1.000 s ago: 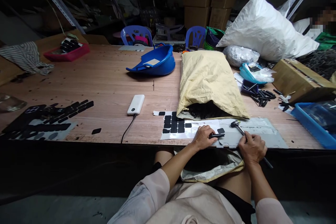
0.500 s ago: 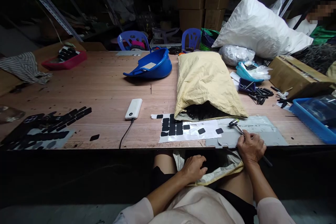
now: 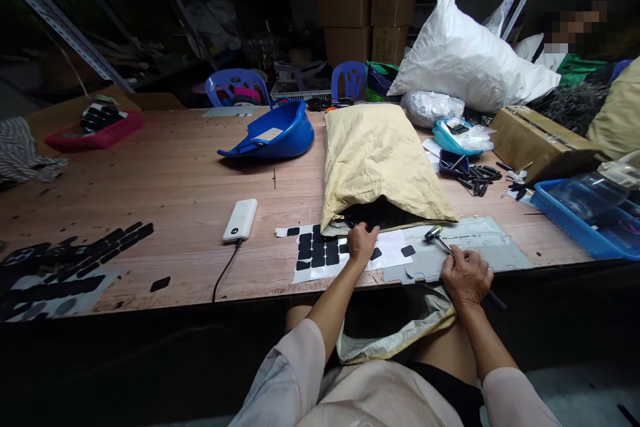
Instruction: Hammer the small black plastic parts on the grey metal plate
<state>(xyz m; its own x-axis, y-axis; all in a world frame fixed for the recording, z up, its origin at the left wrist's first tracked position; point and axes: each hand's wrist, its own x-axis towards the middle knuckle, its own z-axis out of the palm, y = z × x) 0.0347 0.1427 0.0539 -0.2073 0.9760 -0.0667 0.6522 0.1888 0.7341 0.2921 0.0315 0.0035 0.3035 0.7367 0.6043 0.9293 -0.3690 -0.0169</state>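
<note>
My left hand (image 3: 362, 243) is at the mouth of a yellowish woven bag (image 3: 384, 157) lying on the table. Its thumb and fingers look apart, with the tips close to the dark pieces (image 3: 383, 210) inside; nothing shows in its grasp. Below that hand is a white sheet (image 3: 393, 242) bearing black rounded-square pads (image 3: 319, 257). My right hand (image 3: 467, 275) is closed around the handle of a small hammer (image 3: 435, 235), whose metal head rests over a grey board (image 3: 473, 247) at the table's front edge. Another open bag (image 3: 385, 345) lies across my lap, its inside dark.
A white power bank (image 3: 241, 220) with a cable lies left of the sheet. Farther back sits a blue scoop-shaped basin (image 3: 295, 137). To the right are a cardboard box (image 3: 543, 140), a blue tray (image 3: 560, 217) and loose black pieces (image 3: 480, 178). Another person is at the far right.
My left hand has moved from above the lap bag up and forward to the mouth of the bag on the table. My right hand keeps its hold on the hammer. The view has shifted slightly.
</note>
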